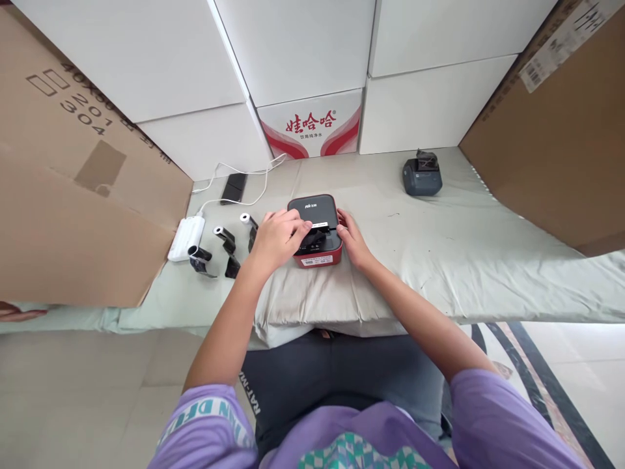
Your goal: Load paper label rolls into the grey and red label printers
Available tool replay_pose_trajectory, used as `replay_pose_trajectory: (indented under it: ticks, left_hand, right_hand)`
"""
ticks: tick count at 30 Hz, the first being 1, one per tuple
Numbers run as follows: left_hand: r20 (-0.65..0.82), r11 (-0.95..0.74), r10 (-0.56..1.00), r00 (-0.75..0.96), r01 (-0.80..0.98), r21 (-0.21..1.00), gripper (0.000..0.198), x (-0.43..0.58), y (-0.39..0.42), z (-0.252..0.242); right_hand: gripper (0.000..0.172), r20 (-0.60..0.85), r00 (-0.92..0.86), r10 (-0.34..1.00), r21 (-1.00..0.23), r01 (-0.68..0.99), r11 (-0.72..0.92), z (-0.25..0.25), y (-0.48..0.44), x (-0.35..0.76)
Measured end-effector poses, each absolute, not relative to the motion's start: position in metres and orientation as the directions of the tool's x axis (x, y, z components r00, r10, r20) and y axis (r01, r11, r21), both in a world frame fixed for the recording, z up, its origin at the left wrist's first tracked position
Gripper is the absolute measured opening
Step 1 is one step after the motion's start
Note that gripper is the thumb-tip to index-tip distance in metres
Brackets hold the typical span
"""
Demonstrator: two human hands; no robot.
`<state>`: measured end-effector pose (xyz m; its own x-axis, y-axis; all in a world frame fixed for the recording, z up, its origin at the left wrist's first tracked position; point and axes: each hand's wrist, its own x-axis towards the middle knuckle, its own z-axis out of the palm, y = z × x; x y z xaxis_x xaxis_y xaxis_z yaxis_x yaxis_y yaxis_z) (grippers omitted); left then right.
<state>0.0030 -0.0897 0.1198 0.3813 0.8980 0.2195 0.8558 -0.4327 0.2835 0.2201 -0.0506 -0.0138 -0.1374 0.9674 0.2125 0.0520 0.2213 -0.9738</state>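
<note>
- Two bare hands are on a small red and black machine [312,208], which sits upright on a pale green cloth [385,267], right in front of the person.
- The left hand [279,238] bends over the machine's left side. Its thumb is by a white strip [319,225] on top. I cannot tell if it pinches that strip.
- The right hand [354,241] is curved around the machine's right side, a bit narrow, with no other thing in it. It probably helps stop the machine from sliding.
- Left of the machine stand three little rolls [224,232], white on the end and dark below. Maybe they are there so they are easy to reach.
- Farther left is a white power strip [187,238]. A white wire [234,202] loops from it toward the back, so the strip may be there to give power.
- Behind the machine and to its left lies a dark flat thing [234,188], perhaps a phone.
- Well to the right of the machine, a dark gadget [422,177] sits apart, untouched.
</note>
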Motion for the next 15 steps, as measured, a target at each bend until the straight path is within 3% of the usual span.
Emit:
replay_pose_trajectory:
  ticks: [9,13,15]
  left_hand:
    - [0.18,-0.443,0.896,0.406,0.844,0.302,0.07,0.0,-0.091,0.124]
    - [0.215,-0.403,0.914,0.343,0.715,0.571,0.077,-0.02,-0.09,0.093]
    - [0.273,-0.353,0.936,0.224,0.58,0.734,0.092,-0.028,-0.092,0.062]
  right_hand:
    - [0.091,0.223,-0.133,0.966,-0.968,0.084,0.235,-0.008,-0.055,0.219]
    - [0.099,0.226,-0.184,0.957,-0.963,0.109,0.248,-0.002,-0.06,0.226]
    - [0.111,0.294,-0.275,0.915,-0.927,0.149,0.343,0.002,-0.064,0.23]
